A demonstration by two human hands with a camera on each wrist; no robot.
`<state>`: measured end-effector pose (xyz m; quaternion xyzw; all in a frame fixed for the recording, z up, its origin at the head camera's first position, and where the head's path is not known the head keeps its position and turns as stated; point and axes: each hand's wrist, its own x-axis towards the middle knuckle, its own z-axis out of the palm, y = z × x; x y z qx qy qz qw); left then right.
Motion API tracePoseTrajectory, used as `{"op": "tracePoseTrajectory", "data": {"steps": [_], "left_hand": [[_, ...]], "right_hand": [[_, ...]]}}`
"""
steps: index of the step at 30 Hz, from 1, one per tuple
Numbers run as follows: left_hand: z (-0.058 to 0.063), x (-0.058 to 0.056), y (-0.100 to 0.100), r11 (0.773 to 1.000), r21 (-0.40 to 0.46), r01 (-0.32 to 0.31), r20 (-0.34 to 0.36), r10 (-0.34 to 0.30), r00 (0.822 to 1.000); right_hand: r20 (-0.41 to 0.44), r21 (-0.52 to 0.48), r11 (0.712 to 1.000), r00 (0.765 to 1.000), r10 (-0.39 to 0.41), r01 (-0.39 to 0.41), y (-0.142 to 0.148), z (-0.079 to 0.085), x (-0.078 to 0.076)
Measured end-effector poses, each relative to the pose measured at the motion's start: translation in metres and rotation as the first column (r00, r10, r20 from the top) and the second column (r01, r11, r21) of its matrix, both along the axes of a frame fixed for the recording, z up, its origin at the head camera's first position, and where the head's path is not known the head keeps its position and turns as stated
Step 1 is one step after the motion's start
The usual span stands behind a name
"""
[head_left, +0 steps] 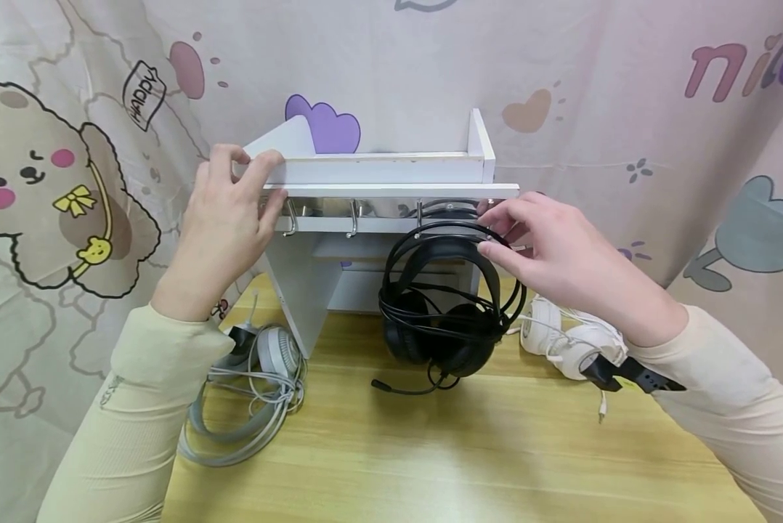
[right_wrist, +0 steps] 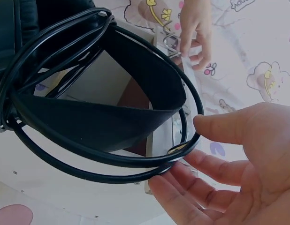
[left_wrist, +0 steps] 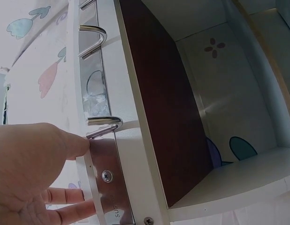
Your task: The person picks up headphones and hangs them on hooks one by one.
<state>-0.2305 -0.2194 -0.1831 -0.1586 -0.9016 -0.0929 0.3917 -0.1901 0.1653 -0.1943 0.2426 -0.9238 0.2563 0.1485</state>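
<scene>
A black headset (head_left: 453, 250) with a boom microphone (head_left: 404, 388) hangs at the hook rail of a white shelf (head_left: 378, 190), below its right half. My right hand (head_left: 548, 236) holds the outer tube of its headband at the upper right. In the right wrist view, the thumb and fingers of this hand (right_wrist: 229, 173) lie around the tube of the headband (right_wrist: 112, 126). My left hand (head_left: 228, 203) grips the shelf's front left corner, fingers over the top and thumb at the front. A metal hook (left_wrist: 105, 123) sticks out close to the left thumb in the left wrist view.
Grey headphones (head_left: 254, 392) with a bundled cable lie on the wooden table (head_left: 391, 465) left of the shelf. White headphones (head_left: 561, 338) lie to its right, below my right forearm. Further hooks (head_left: 353, 218) line the rail. A printed curtain (head_left: 391, 80) hangs behind.
</scene>
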Motion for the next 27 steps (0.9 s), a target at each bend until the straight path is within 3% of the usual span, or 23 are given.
{"op": "tracePoseTrajectory", "data": {"steps": [11,22,27], "left_hand": [[0.0,-0.001,0.002,1.0,0.0,0.009,-0.01,-0.009,1.0],[0.001,0.001,0.001,1.0,0.001,-0.003,0.0,0.003,1.0],[0.002,0.001,0.001,1.0,0.0,0.008,-0.005,-0.008,1.0]], "right_hand": [[0.002,0.004,1.0,1.0,-0.008,0.008,0.009,0.001,0.002],[-0.079,-0.012,1.0,0.997,0.002,-0.003,0.018,-0.001,0.003],[-0.055,-0.038,0.999,0.998,-0.017,0.015,0.025,-0.002,0.004]]}}
